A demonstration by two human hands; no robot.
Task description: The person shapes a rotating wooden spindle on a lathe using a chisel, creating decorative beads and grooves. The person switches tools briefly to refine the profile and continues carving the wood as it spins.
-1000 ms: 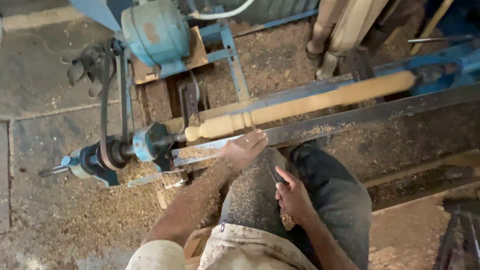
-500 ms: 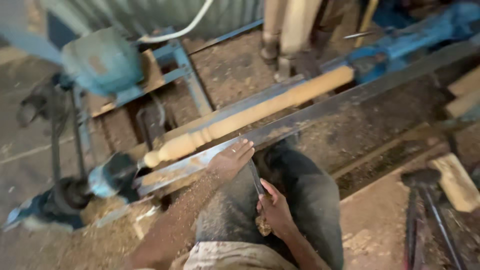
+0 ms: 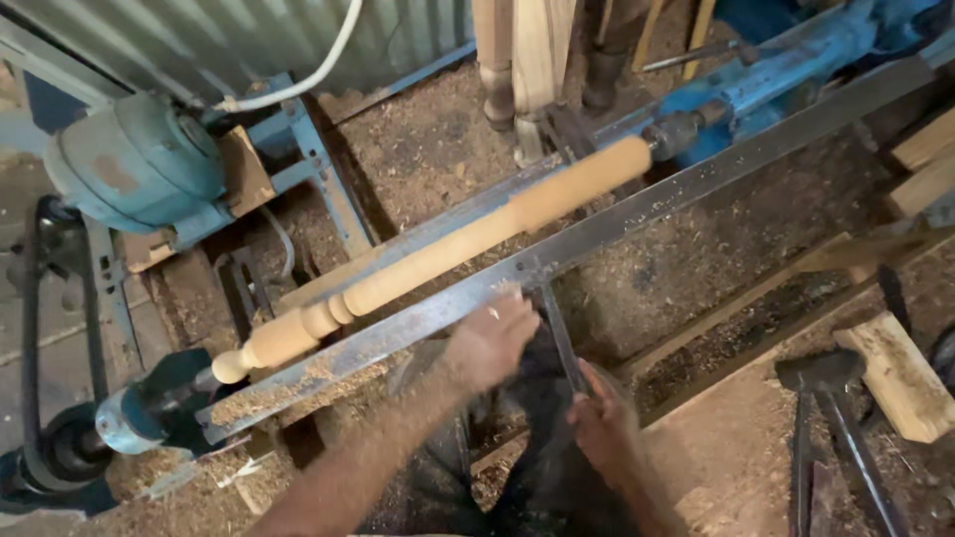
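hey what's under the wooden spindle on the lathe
Under the spindle lies sawdust on the floor, with a long metal tool rest running in front. The left hand rests on that rail. The lathe bed beneath the spindle is mostly hidden.

Bare forearms, sawdust-dusted; dark trousers (image 3: 537, 467), seemingly.

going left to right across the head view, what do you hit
blue motor → turned wooden spindle → left hand → right hand → hammer head → wooden block
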